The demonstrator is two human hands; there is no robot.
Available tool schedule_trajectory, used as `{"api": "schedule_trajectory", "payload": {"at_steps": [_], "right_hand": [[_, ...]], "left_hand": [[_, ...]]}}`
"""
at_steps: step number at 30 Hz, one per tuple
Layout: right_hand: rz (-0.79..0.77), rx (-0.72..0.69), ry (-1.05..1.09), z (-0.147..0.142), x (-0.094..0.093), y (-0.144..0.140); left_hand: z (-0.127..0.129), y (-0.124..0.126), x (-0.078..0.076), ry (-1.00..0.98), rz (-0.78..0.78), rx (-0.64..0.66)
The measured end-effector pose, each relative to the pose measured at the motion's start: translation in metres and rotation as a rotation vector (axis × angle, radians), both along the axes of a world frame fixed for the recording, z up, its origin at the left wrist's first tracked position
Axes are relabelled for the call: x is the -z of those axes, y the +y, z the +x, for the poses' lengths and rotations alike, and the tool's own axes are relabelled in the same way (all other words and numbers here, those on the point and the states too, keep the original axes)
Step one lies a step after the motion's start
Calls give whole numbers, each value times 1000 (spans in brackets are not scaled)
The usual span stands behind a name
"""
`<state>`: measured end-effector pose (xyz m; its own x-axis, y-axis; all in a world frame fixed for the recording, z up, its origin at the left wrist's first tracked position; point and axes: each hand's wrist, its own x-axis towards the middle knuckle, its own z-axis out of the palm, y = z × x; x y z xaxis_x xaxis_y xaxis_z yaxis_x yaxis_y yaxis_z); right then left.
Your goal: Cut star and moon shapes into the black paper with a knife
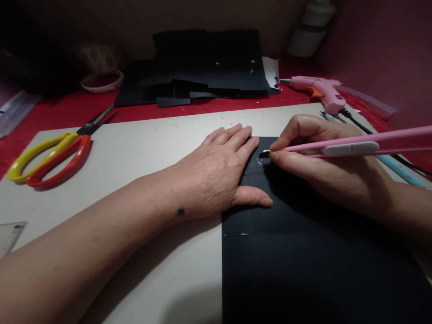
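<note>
My left hand lies flat with its fingers stretched and thumb spread, pressing down the left edge of a sheet of black paper. In my right hand is a pink utility knife with a pale slider, gripped near its front end like a pen. Its short dark tip meets the paper at a small white star-shaped mark, just right of my left fingers. Faint crease lines and a short whitish line run across the sheet below my left thumb.
Scissors with yellow and red handles lie at left on the white board. Behind, on red cloth, are stacked black paper pieces, a tape roll, a pink glue gun and a white bottle. A light-blue stick-like tool lies partly behind my right hand.
</note>
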<state>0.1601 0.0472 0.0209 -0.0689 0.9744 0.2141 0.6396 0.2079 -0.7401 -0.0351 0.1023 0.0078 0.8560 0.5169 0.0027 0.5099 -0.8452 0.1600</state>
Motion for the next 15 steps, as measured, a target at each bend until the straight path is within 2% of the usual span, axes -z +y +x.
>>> {"api": "schedule_trajectory", "payload": {"at_steps": [11,15], "right_hand": [[-70,3,66,3,-4,-3],[9,-9,99,7,-6,-5]], "left_hand": [[-2,4,-2,1,-42,17],[-7,19,-3,15,-133,87]]}}
